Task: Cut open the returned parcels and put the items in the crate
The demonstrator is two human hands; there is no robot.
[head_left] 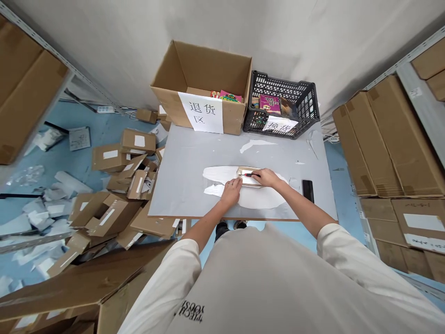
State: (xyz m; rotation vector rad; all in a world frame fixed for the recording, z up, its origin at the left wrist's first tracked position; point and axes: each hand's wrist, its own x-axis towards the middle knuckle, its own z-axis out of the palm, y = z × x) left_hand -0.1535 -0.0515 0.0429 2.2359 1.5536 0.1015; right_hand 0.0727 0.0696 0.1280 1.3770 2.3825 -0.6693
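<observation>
A small cardboard box (257,185) with a white label lies on white paper (262,199) on the grey table. My left hand (231,192) holds the box at its left end, fingers pressed against it. In my right hand (264,177) is a red and black tool (248,175) that looks like a box cutter. Its tip points left, at the box's left end near my left fingertips. The blade itself is too small to make out.
At the table's back stand a large open carton (232,118) and a black plastic crate (308,109), both holding packets or books. A phone (308,190) lies to the right. Opened boxes (107,215) pile up on the floor at left; stacked cartons (392,139) fill the right-hand shelf.
</observation>
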